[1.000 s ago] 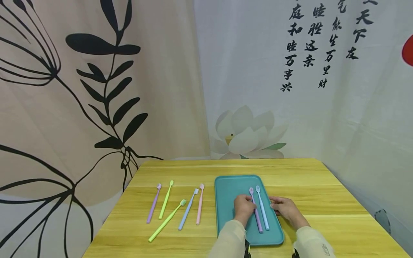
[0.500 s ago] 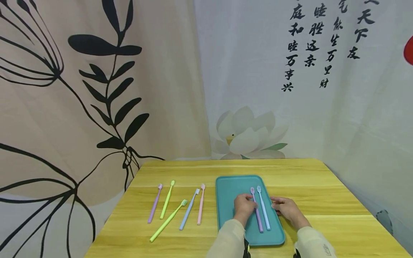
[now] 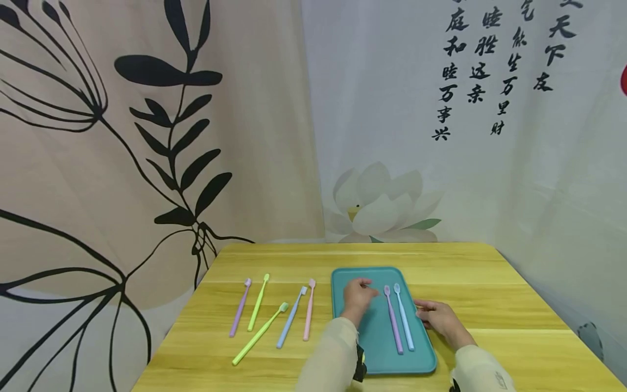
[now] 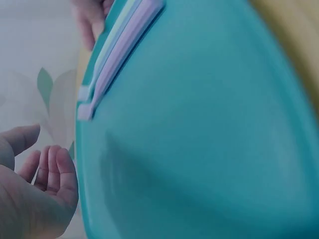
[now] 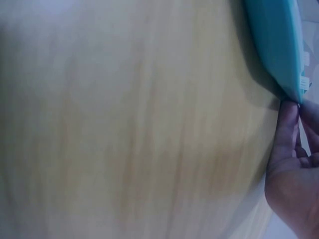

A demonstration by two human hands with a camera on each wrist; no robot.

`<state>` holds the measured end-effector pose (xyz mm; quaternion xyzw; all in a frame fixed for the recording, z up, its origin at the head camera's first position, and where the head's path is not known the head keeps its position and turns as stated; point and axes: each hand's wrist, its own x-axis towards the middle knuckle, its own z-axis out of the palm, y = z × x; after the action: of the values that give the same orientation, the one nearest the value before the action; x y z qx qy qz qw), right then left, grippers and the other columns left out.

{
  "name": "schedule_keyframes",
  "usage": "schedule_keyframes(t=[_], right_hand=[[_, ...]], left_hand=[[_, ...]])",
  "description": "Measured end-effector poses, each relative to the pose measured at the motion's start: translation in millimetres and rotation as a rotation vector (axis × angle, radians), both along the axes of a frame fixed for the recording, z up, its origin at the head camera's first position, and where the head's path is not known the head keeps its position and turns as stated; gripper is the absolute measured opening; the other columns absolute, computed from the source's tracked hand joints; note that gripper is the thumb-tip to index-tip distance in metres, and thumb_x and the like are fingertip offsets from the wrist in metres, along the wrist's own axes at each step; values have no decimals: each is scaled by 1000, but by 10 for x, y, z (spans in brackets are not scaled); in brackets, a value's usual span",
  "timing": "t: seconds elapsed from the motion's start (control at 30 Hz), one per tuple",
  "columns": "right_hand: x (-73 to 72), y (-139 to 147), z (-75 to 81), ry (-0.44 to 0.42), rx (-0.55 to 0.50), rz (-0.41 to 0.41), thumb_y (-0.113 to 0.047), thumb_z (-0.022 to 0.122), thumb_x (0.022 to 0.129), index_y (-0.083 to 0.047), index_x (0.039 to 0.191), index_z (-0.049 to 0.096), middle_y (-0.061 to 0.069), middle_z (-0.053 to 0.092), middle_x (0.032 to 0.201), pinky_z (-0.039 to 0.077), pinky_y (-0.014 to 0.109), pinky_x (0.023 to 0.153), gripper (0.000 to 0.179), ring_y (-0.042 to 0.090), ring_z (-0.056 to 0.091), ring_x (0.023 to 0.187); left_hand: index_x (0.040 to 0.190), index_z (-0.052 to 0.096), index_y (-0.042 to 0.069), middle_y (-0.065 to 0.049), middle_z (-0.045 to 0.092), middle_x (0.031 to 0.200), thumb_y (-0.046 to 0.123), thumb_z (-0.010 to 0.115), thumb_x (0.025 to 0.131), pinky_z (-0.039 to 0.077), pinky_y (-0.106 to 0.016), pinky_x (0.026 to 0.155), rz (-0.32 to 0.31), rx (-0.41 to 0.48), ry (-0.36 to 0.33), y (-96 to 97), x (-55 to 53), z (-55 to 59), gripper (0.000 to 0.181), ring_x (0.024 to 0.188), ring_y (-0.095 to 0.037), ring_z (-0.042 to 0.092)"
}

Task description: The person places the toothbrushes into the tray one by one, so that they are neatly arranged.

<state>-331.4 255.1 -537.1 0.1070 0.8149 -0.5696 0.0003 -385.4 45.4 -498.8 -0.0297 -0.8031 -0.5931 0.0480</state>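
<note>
While tray [image 3: 374, 345] is pinched at right edge by right hand [image 3: 439, 318], two brushes [image 3: 394, 320] laid just inside, lining-up is judged part done, a reach to five brushes [image 3: 260, 335] nearer left edge of table [image 3: 460, 280] being asked of loose, empty left hand [image 3: 358, 299].

- Soft, even light in the head view, the surface [image 3: 470, 283] bright, the backdrop [image 3: 274, 136] greyer, its lettering [image 3: 455, 46] crisp.
- Over to the left wrist: dim, bluish, hazy! A broad shadow [image 4: 144, 174] darkens the tray [image 4: 209, 99] at lower centre; the toothbrushes [image 4: 124, 45], upper left, look soft-edged.
- Right wrist now: pale glare, upper left, wood grain smeared, a dark shadow hugging the tray, upper right.
</note>
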Motion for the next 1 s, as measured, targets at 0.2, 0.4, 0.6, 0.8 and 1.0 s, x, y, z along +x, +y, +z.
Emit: schedule_keyframes(t=[0.2, 0.4, 0.6, 0.8, 1.0], right_hand=[[5, 10, -16, -5, 1, -6, -3, 58, 97, 8, 138, 52, 29, 57, 131, 57, 35, 80, 42, 22, 66, 99], [3, 12, -22, 8, 6, -3, -2, 58, 97, 9, 137, 52, 30, 56, 130, 57, 36, 79, 42, 23, 65, 99], [-11, 7, -42, 8, 8, -2, -2, 58, 97, 9, 136, 54, 27, 59, 126, 57, 35, 78, 41, 21, 65, 97], [-23, 7, -43, 0, -3, -1, -3, 58, 97, 9, 136, 54, 28, 59, 127, 57, 36, 79, 41, 22, 66, 96], [-11, 18, -24, -11, -3, -4, -3, 58, 97, 9, 137, 53, 28, 59, 127, 57, 35, 80, 42, 22, 66, 96]], left_hand=[[104, 73, 0, -5, 64, 85, 1, 77, 82, 50, -31, 63, -26, 34, 12, -219, -112, 132, 23, 72, -16, 57], [110, 72, 0, -8, 65, 93, 5, 75, 85, 52, -37, 69, -19, 34, 16, -473, -215, 256, 25, 80, -21, 60], [114, 70, 0, -10, 64, 98, 7, 74, 87, 52, -37, 73, 10, 42, 4, -743, -343, 332, 28, 85, -23, 59], [117, 70, 0, -12, 64, 103, 7, 72, 89, 52, -40, 77, 43, 39, 9, -981, -444, 414, 29, 90, -26, 59], [117, 70, 0, -14, 63, 106, 9, 73, 88, 51, -43, 84, 82, 45, 11, -1205, -529, 475, 30, 96, -29, 59]])
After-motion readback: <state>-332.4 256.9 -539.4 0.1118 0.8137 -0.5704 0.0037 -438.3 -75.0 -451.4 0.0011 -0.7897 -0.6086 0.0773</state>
